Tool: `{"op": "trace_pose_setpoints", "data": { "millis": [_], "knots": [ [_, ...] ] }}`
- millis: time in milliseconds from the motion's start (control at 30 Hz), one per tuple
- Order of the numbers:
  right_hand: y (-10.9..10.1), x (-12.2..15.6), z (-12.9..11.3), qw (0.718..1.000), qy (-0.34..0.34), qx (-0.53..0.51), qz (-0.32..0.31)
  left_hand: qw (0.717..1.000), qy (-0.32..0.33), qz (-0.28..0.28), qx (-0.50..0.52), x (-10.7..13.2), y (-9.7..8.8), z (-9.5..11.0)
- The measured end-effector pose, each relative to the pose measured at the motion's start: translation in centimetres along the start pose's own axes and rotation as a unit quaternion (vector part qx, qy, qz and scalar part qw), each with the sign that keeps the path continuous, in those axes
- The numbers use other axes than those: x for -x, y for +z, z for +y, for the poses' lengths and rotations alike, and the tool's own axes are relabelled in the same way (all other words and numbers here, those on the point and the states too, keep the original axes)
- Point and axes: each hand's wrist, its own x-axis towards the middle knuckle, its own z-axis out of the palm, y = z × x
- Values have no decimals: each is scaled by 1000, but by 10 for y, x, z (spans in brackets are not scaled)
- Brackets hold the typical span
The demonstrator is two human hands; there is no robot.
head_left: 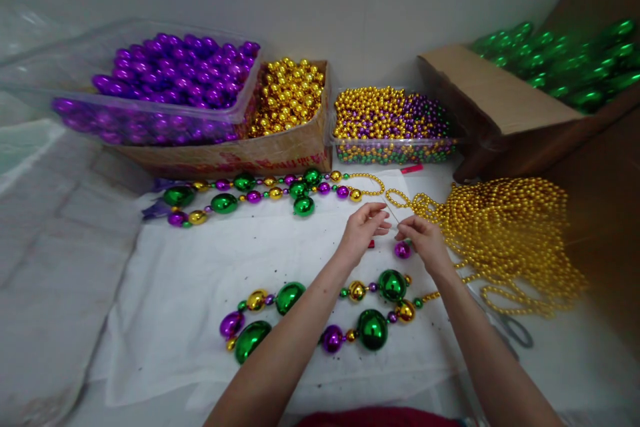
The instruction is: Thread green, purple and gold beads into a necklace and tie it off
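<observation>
A thin thread or wire (393,213) runs between my two hands. My left hand (365,230) pinches its upper end with the thumb and index finger, the other fingers loosely bent. On the right, my right hand (423,237) is closed on the lower end. Just below those fingertips is a purple bead (403,249) with a small green bead against it. Nearer me, a strand of large green, gold and purple beads (373,329) lies in a loop, partly behind my left forearm. Behind my hands lies a second beaded strand (224,203).
Purple beads fill a clear bin (245,107) at the left, beside a cardboard box (295,147) of gold beads. Mixed small beads fill a clear tray (395,143). Green beads are in a carton (500,93). Gold bead strings (505,233) and scissors (517,331) lie at the right.
</observation>
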Motion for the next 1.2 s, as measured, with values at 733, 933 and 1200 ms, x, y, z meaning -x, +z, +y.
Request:
{"op": "trace_pose_setpoints", "data": {
  "millis": [733,933,1200],
  "knots": [
    [-23,3,-43,941,-42,-326,80,919,-28,-130,-370,16,0,-42],
    [-24,12,-50,936,-30,-341,83,947,-72,-128,-284,23,-5,-47],
    [-13,29,-60,926,-27,-371,56,957,48,-125,-257,37,9,-34]
  ]
}}
